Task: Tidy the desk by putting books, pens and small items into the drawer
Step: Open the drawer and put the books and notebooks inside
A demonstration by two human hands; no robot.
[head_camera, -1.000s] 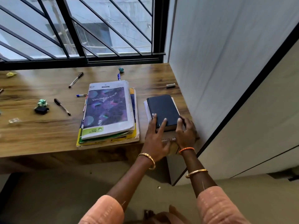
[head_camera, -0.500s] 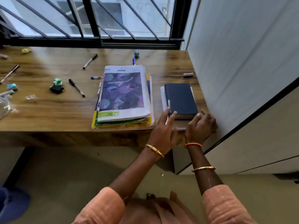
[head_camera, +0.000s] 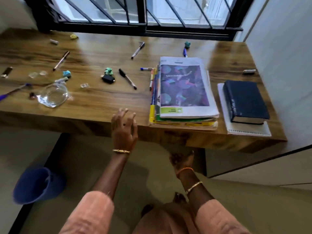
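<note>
The left hand (head_camera: 124,127) hangs at the front edge of the brown wooden counter (head_camera: 94,98), fingers spread and relaxed, grasping nothing. The right hand (head_camera: 182,158) sits below the counter edge in shadow; whether it grips anything I cannot tell. A thick dark-blue hardcover book (head_camera: 244,101) lies on a white spiral notebook (head_camera: 249,130) at the counter's right end, just beside a stack of books topped by a purple-patterned cover (head_camera: 184,88). A black pen (head_camera: 127,78) and a clear glass bowl (head_camera: 53,95) lie well left of it
</note>
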